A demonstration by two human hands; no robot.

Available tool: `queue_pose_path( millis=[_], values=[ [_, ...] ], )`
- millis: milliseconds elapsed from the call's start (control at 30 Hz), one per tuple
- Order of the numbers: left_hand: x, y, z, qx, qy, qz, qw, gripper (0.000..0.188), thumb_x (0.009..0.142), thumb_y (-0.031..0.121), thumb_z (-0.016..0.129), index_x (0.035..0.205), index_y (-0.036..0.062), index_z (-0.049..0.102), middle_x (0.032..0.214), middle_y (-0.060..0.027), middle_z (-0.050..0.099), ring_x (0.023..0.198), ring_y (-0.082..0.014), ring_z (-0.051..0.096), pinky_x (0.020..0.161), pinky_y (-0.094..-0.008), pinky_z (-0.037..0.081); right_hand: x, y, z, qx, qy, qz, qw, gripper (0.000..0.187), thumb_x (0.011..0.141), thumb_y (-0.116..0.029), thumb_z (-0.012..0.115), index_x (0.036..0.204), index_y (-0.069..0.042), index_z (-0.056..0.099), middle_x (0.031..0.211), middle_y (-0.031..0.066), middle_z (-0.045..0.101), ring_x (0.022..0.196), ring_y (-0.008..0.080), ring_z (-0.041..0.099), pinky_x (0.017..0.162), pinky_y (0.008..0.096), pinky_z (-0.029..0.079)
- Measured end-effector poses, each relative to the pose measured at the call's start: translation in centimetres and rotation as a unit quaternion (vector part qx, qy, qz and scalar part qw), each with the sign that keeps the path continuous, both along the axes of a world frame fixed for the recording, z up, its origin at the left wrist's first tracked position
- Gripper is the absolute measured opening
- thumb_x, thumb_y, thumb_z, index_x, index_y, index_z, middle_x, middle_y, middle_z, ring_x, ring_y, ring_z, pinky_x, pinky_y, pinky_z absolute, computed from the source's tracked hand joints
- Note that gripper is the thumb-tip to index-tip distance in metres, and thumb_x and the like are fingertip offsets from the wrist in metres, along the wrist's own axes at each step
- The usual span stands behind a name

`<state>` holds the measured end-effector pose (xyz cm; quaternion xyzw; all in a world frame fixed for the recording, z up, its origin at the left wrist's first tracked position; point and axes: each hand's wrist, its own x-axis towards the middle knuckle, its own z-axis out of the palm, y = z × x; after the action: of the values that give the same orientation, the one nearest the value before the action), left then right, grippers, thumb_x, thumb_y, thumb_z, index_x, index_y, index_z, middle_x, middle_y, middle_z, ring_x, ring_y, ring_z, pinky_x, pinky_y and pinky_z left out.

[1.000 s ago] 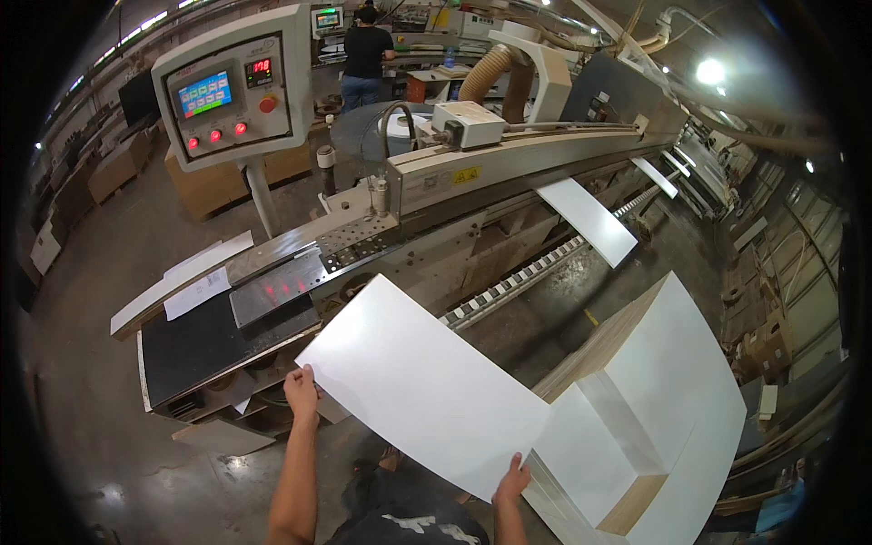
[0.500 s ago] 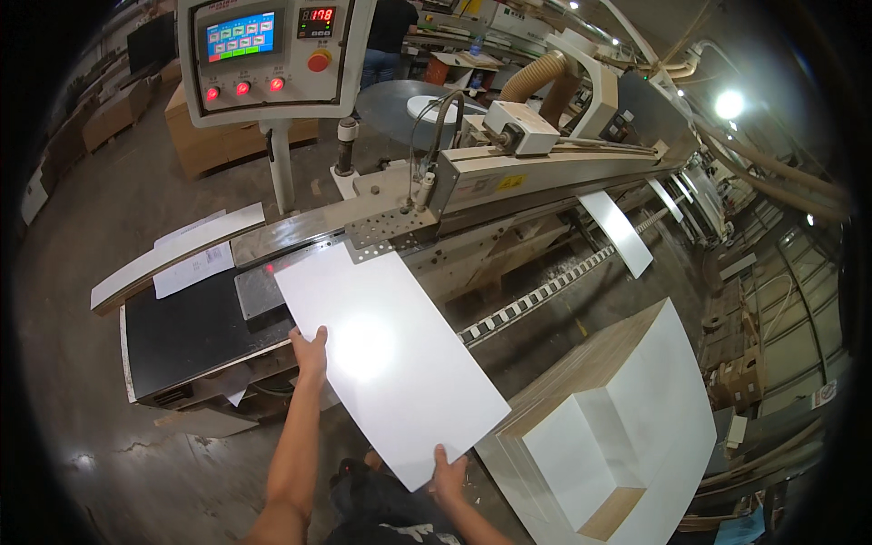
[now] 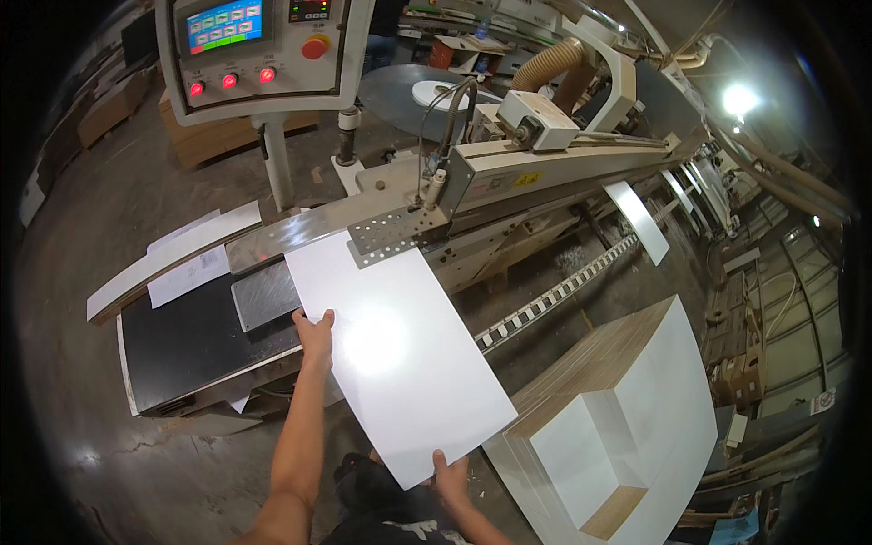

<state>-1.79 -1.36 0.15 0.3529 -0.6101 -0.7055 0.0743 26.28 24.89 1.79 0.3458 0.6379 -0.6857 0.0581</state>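
Observation:
A white rectangular panel (image 3: 409,363) lies slanted before me, its far end under the perforated metal plate (image 3: 386,238) of a long edge-processing machine (image 3: 545,170). My left hand (image 3: 315,334) grips the panel's left edge, thumb on top and fingers beneath. At the near end, my right hand (image 3: 447,474) holds the short edge, its thumb on the upper face and the other fingers hidden below. Left of the panel sits a grey metal block (image 3: 265,298) on the machine's black table (image 3: 182,345).
Stacked white boards (image 3: 668,391) stand to the right. A control box (image 3: 263,59) with a screen rises at the far left. Paper sheets and a white strip (image 3: 173,259) lie beyond the black table. Another white panel (image 3: 639,222) juts from the machine farther along. A person stands behind.
The panel's far end has slid slightly farther under the perforated plate, both hands still holding it. My view has shifted a little, so the control box sits higher and more to the left.

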Motion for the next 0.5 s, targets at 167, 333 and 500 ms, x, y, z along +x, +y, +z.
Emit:
queue_pose_path(
  millis=[167,333,500],
  values=[
    [-2.5,3.9,1.4,0.023,0.028,-0.001,0.999,0.053,0.091,0.003,0.066,0.131,-0.0015,0.032,0.129,-0.0232,0.050,0.115,-0.0292,0.053,0.099,-0.0381,0.042,-2.5,4.6,-1.1,0.087,0.028,0.035,0.995,0.044,0.095,-0.011,0.060,0.129,0.008,0.040,0.107,0.0183,0.061,0.083,0.0242,0.067,0.050,0.0322,0.055],
    [-5.6,9.6,0.8,0.026,0.026,0.009,0.999,0.058,0.090,-0.002,0.064,0.137,-0.0002,0.029,0.130,-0.0219,0.050,0.114,-0.0299,0.055,0.099,-0.0399,0.046,-5.9,8.3,2.9,0.086,-0.065,0.009,0.994,0.050,0.098,-0.022,0.061,0.129,0.011,0.038,0.109,0.0228,0.060,0.079,0.0273,0.068,0.045,0.0349,0.057],
    [-8.4,13.8,0.7,0.099,0.084,-0.018,0.991,0.060,0.093,-0.005,0.057,0.143,0.0002,0.025,0.135,-0.0224,0.048,0.112,-0.0313,0.058,0.096,-0.0416,0.052,-7.4,13.5,1.8,-0.042,-0.060,0.012,0.997,0.055,0.097,-0.029,0.064,0.133,0.004,0.040,0.109,0.0194,0.062,0.083,0.0268,0.069,0.057,0.0377,0.061]
  ],
)
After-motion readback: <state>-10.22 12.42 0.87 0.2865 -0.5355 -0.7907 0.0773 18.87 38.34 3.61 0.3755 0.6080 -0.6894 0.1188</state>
